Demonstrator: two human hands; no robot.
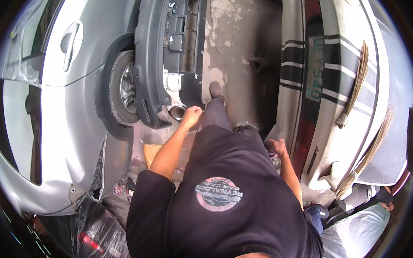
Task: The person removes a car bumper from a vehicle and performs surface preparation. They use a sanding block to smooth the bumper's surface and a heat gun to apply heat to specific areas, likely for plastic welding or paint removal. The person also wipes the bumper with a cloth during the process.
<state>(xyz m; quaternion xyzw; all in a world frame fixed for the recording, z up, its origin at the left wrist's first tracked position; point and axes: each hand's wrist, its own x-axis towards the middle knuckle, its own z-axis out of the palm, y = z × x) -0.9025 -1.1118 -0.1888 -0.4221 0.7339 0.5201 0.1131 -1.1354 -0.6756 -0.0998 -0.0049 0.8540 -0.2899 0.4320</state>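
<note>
My left hand [192, 116] is closed, its fingers curled beside the lower end of a dark grey car bumper [147, 54]. Whatever it may hold is too small to make out. Just left of that hand is a round dark opening with a pale rim [176, 112]. On my other side, my right hand [278, 146] is closed on a thin grey sheet [274, 132], which sticks up from the fingers near the rear of a white car. The bumper's black grille part [182, 32] faces the floor strip in front of me.
A silver car [80, 106] with its wheel [124, 87] stands at left. At right is the white car [349, 88] with dark stripes; stick brooms [358, 79] rest on it. Plastic-wrapped things [98, 230] lie behind at left. Concrete floor [232, 43] runs ahead, with my shoe [216, 89] on it.
</note>
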